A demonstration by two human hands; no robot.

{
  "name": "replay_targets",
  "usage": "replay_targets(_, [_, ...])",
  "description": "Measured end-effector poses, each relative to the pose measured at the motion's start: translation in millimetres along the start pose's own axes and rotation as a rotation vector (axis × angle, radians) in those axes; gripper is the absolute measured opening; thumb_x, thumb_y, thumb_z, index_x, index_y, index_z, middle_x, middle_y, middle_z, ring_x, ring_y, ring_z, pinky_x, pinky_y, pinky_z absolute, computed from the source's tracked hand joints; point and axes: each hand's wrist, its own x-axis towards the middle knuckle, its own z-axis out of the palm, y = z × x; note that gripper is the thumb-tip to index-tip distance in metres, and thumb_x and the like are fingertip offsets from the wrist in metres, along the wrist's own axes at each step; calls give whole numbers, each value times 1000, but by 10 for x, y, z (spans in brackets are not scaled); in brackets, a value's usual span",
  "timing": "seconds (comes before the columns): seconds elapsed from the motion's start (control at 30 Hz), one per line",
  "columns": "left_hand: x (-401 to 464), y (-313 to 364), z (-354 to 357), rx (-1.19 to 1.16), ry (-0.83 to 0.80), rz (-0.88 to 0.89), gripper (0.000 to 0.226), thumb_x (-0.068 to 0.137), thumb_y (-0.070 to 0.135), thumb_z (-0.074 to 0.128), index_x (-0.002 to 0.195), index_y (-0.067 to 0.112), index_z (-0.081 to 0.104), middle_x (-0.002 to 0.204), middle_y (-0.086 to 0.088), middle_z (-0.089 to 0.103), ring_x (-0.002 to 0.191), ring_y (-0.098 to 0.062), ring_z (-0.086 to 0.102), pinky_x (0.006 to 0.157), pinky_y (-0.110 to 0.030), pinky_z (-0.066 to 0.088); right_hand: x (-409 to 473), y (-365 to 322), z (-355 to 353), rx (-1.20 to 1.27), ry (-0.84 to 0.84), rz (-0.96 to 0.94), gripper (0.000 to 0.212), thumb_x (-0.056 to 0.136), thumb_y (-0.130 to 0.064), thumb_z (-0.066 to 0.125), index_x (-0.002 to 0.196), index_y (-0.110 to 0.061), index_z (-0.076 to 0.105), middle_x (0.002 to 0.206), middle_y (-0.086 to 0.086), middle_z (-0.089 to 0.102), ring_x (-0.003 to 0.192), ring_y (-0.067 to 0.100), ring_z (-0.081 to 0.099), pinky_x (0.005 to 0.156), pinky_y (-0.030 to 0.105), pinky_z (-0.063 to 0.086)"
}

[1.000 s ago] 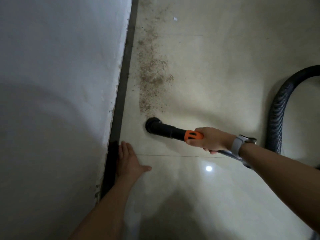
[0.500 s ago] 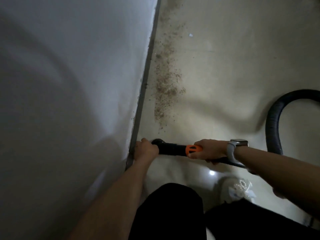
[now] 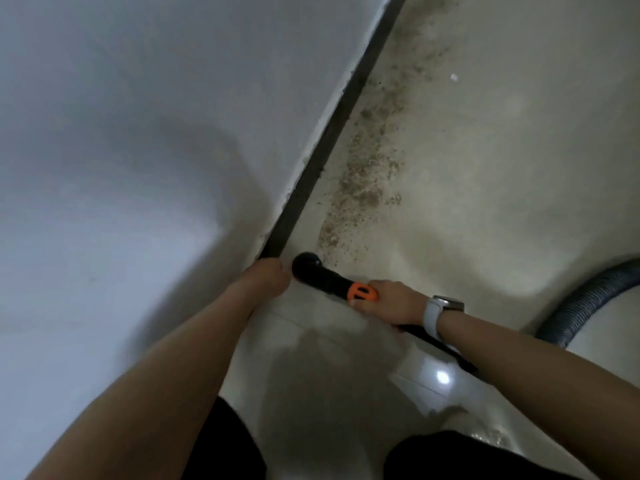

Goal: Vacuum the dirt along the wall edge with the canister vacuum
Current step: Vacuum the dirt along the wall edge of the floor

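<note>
A pale wall (image 3: 121, 150) fills the left side, edged by a dark baseboard (image 3: 332, 133) where it meets the tiled floor (image 3: 502, 168). A band of brown dirt (image 3: 367, 174) is spread on the floor just beside the baseboard. A ribbed grey hose (image 3: 585, 303) curves in at the right. The black vacuum nozzle (image 3: 311, 271) is set on the floor at the near end of the dirt, its wand gripped behind an orange collar (image 3: 363, 292) by the right hand (image 3: 391, 303), fingers wrapped round it. The left hand (image 3: 266, 278) is held by the baseboard, just beside the nozzle, fingers curled; whether anything is held cannot be told.
</note>
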Motion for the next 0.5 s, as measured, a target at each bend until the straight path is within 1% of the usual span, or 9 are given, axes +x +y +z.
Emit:
replay_targets(0.03, [-68, 53, 12, -45, 16, -62, 38, 101, 25, 39, 120, -4, 53, 103, -15, 58, 97, -29, 55, 77, -33, 43, 26, -9, -18, 24, -28, -18, 34, 90, -50, 53, 93, -17, 54, 73, -2, 56, 42, -2, 52, 44, 12, 41])
replay_targets(0.07, [-151, 133, 65, -159, 23, -154, 41, 101, 29, 39, 123, -2, 52, 103, -14, 59, 94, -28, 56, 73, -34, 45, 43, -10, -39, 39, -66, -30, 33, 90, -49, 54, 91, -16, 54, 69, -4, 54, 36, -4, 50, 40, 9, 37])
replay_targets(0.1, [-239, 237, 156, -339, 13, -269, 47, 100, 35, 39, 129, -1, 48, 111, -16, 60, 94, -28, 57, 71, -34, 46, 45, -5, -60, 52, -108, -39, 32, 90, -48, 54, 86, -16, 54, 66, -4, 54, 34, -2, 49, 38, 10, 37])
replay_targets(0.17, [-398, 446, 422, -800, -74, -479, 61, 97, 51, 39, 136, 4, 40, 123, -17, 57, 94, -26, 58, 71, -34, 48, 27, 24, -66, 73, -208, -55, 34, 90, -47, 56, 75, -17, 51, 58, 0, 54, 34, 6, 49, 41, 18, 42])
replay_targets(0.23, [-471, 584, 731, -1235, -152, -562, 65, 93, 55, 45, 135, 7, 38, 125, -15, 55, 97, -26, 60, 78, -36, 50, -4, 55, -41, 44, -292, -79, 37, 89, -45, 57, 67, -17, 49, 53, 1, 53, 36, 14, 49, 45, 23, 43])
replay_targets(0.3, [-477, 632, 1023, -1526, -77, -570, 59, 93, 43, 54, 134, 4, 37, 120, -17, 57, 91, -27, 62, 71, -36, 53, -14, 102, -11, 36, -336, -82, 37, 87, -44, 59, 64, -17, 50, 51, 2, 52, 37, 16, 48, 46, 25, 43])
replay_targets(0.37, [-424, 632, 1252, -1631, 64, -536, 52, 95, 28, 55, 136, 2, 35, 118, -20, 58, 91, -29, 62, 67, -36, 55, 9, 132, 19, 37, -361, -86, 35, 86, -42, 61, 65, -17, 51, 51, 2, 52, 37, 16, 47, 46, 25, 43])
replay_targets(0.43, [-364, 634, 1404, -1680, 174, -492, 53, 95, 20, 53, 139, 2, 29, 121, -24, 55, 98, -33, 61, 75, -41, 55, 31, 154, 58, 20, -366, -107, 30, 85, -40, 63, 68, -19, 51, 54, 2, 53, 37, 14, 48, 46, 24, 43])
replay_targets(0.5, [-312, 633, 1467, -1662, 251, -426, 59, 96, 19, 50, 145, 8, 18, 122, -20, 52, 103, -31, 59, 87, -46, 53, 42, 203, 89, 18, -342, -136, 24, 84, -40, 66, 77, -23, 50, 61, 0, 55, 39, 12, 51, 42, 22, 44])
